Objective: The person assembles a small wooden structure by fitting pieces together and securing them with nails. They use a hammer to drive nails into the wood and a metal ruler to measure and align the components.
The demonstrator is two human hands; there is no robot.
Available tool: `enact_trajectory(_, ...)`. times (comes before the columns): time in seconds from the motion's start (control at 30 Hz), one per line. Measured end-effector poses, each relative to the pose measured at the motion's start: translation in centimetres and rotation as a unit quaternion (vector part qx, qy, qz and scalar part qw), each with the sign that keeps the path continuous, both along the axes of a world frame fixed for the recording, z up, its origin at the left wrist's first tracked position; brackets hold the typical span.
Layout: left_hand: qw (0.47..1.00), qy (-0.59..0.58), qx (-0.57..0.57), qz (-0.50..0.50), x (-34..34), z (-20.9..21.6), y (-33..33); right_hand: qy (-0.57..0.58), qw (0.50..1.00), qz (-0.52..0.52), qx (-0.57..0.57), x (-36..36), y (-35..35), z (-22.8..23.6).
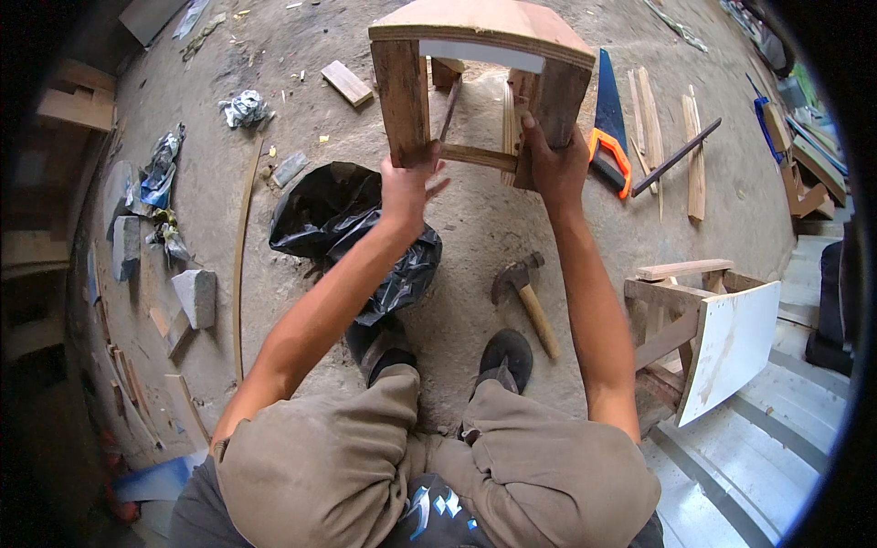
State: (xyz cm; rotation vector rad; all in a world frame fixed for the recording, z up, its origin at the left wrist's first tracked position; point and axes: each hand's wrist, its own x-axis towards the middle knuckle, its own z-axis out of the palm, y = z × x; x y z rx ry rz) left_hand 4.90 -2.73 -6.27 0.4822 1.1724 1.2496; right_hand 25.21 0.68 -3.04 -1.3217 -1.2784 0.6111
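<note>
Out in front of me, off the ground, I hold a small wooden stool (484,26) with a plywood top and plank legs. My left hand (408,183) grips the lower end of its left leg, some fingers reaching inward. Around the bottom of the right leg, my right hand (555,164) is closed, thumb up along the wood. A thin crossbar (477,157) joins the legs between my hands. Below, a claw hammer (533,306) with a wooden handle lies on the ground. Right of the stool rests a handsaw (610,119) with an orange and black handle.
A black plastic bag (320,215) lies by my left foot. To the right stand a second wooden frame with a white panel (731,352) and metal sheeting (722,457). Wood strips (696,160), a dark bar (676,157), a board (346,84) and a concrete block (195,299) lie about.
</note>
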Motion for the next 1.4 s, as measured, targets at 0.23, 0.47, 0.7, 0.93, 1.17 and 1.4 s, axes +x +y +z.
enact_trajectory(0.23, 0.975, -0.214, -0.031, 0.055, 1.2, 0.0, -0.1, 0.037, 0.997, 0.038, -0.049, -0.1, -0.5, -0.5)
enact_trajectory(0.47, 0.983, -0.172, -0.049, 0.041, 1.1, 1.4, 1.0, 0.065, 0.994, 0.083, -0.031, 2.7, 0.4, -2.5)
enact_trajectory(0.7, 0.986, -0.144, -0.050, 0.066, 1.4, 1.6, 3.2, 0.252, 0.955, 0.124, -0.090, 4.3, -1.3, -4.9)
enact_trajectory(0.93, 0.996, -0.053, 0.028, -0.067, 0.2, 5.4, 5.5, 0.156, 0.972, 0.162, -0.076, 1.8, -0.3, -0.5)
enact_trajectory(1.17, 0.982, 0.115, 0.084, -0.120, -4.7, 4.9, 10.6, 0.127, 0.978, 0.159, -0.042, 2.3, 4.2, 2.9)
enact_trajectory(1.4, 0.982, 0.072, 0.061, -0.162, -5.1, 6.5, 17.0, 0.107, 0.975, 0.188, -0.055, 4.0, 8.1, 3.6)
